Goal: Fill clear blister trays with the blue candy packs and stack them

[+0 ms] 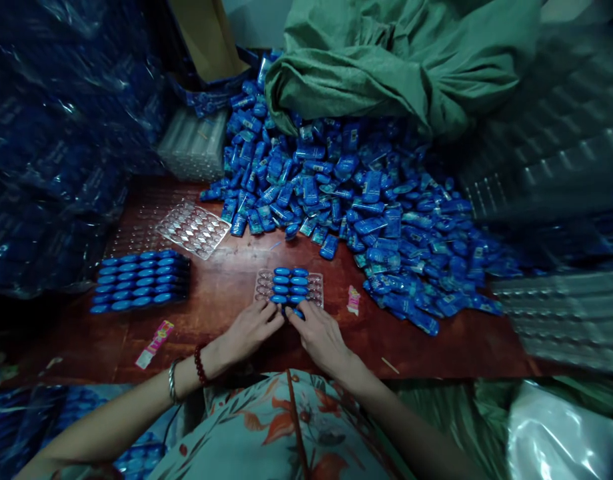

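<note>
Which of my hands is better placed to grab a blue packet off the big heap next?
Likely your right hand: the heap of blue, shiny-wrapped packets spreads ahead and around to its side, closer than to your left hand. Both hands are at the clear, rectangular plastic tray, so neither looks free.

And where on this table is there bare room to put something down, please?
Bare tabletop lies between the stacked blue ovals and the partly filled clear blister tray. A smaller patch lies between the rightmost pink wrapper and the thin stick. Heaped blue packets crowd the back and right.
</note>
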`<action>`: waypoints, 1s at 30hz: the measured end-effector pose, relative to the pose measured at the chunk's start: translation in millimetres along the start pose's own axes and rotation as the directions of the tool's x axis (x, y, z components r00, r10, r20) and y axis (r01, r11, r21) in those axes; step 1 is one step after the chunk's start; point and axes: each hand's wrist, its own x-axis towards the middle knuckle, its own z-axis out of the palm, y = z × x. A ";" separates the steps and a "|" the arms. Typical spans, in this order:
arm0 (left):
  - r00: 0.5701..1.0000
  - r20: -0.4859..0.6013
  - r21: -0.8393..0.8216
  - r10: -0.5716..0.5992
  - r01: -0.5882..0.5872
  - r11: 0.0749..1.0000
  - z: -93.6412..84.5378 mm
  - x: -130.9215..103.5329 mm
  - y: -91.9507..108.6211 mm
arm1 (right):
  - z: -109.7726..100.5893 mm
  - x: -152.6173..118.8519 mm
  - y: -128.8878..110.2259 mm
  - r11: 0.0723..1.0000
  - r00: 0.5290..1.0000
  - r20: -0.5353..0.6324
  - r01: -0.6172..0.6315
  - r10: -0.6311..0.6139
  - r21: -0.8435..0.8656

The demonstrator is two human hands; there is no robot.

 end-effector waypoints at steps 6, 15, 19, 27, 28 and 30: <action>0.992 0.126 -0.035 -0.030 0.034 0.999 -9.6 13.5 -1.6 | 11.4 -5.6 1.6 1.000 0.983 -0.180 0.019 -0.015 0.019; 0.997 -0.061 -0.111 -0.046 0.039 0.993 -2.5 -0.9 -14.5 | 9.9 -3.9 7.6 0.995 0.990 -0.121 -0.059 0.069 0.085; 0.994 0.091 -0.019 -0.058 0.060 0.998 -4.7 5.9 -0.2 | 0.4 1.9 4.3 0.994 0.996 -0.012 -0.085 0.086 0.072; 0.983 0.180 0.143 -0.031 0.005 0.990 -1.9 23.0 11.1 | 1.6 -1.9 4.7 0.989 0.994 -0.058 -0.085 0.092 0.118; 0.989 0.147 0.130 -0.016 -0.004 0.991 -3.2 19.7 7.9 | 2.2 -4.7 5.7 0.987 0.991 -0.098 -0.076 0.090 0.140; 0.999 0.031 0.099 -0.006 0.002 0.995 -9.1 13.9 -1.8 | 2.1 -8.7 11.3 0.979 0.973 -0.205 -0.062 0.102 0.195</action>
